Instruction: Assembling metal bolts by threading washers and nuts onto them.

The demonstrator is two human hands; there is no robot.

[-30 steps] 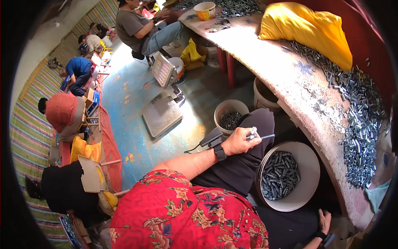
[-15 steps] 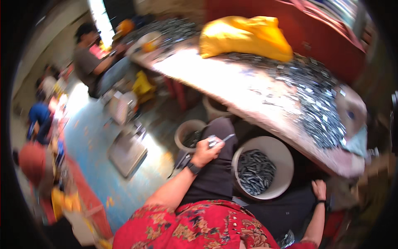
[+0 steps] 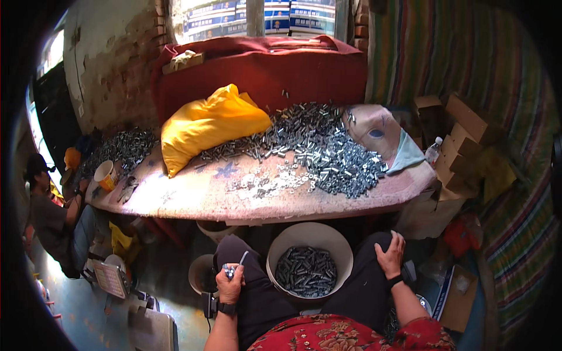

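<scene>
Our left hand (image 3: 229, 282) grips small metal parts; our right hand (image 3: 390, 256) rests open on our knee. The white round bucket (image 3: 281, 245) looks partly filled, while piled steel bolts (image 3: 345, 167) remain on the tabletop (image 3: 193, 196).

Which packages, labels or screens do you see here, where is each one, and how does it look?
Printed boxes: top centre behind the red cloth, a blue and white row.
Cardboard boxes: stacked at right, plain brown.
Open carton: floor, lower right, brown with a blue-white side.
Scale display: floor, lower left, a pale tilted panel.
Bottle: right table end, clear, pale label.
</scene>
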